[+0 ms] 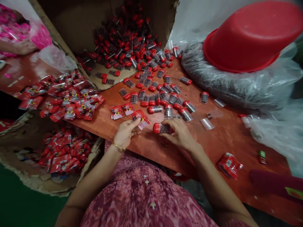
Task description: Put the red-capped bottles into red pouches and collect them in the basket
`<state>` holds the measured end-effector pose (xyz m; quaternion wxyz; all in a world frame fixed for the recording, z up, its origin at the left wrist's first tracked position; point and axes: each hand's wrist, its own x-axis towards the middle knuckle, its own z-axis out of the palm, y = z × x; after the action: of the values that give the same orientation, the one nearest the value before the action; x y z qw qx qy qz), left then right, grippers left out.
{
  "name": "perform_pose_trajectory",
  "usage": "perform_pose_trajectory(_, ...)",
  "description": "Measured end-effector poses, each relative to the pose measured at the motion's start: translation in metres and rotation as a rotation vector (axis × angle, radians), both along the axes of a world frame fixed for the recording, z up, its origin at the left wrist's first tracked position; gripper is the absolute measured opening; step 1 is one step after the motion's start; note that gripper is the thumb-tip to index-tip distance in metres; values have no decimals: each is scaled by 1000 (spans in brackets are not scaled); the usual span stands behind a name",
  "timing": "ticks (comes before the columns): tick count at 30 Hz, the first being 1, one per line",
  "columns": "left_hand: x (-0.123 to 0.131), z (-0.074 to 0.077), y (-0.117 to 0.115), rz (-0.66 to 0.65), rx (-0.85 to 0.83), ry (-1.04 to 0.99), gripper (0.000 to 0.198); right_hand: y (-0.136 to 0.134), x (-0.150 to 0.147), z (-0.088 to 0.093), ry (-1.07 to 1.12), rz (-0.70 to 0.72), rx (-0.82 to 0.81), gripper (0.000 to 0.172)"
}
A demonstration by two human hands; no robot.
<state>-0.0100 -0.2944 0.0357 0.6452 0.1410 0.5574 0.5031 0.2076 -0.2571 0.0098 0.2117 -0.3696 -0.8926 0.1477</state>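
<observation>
My left hand [124,133] pinches a flat red printed packet [141,119] with a clear lower part, just above the table's near edge. In my right hand [178,132] is a small clear jar [163,128] with a red cap, full of dark round pieces. It lies sideways, cap toward the packet, and the two are apart. Two more flat packets [116,112] rest on the table left of the held one. Beyond my hands, several like jars [155,109] lie or stand about.
A tipped cardboard box [68,19] holds a heap of jars. Filled red packets [71,97] lie at the left, more in a lower carton [23,170]. A red tub [251,37] rests on a plastic bag [199,66] at right. A co-worker's hand [26,47] shows far left.
</observation>
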Motion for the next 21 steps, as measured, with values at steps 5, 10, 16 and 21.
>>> perform_pose_trajectory(5,9,-1,6,-37,19,35,39,-25,-10,8,196,16,-16,26)
perform_pose_trajectory(10,11,0,8,-74,45,9,42,-28,-27,1,244,-31,-4,27)
perform_pose_trajectory(16,10,-2,10,-50,81,-10,40,-31,-38,-9,318,-217,33,31)
perform_pose_trajectory(21,12,-5,10,8,160,-74,38,-33,-48,-7,386,-239,31,30)
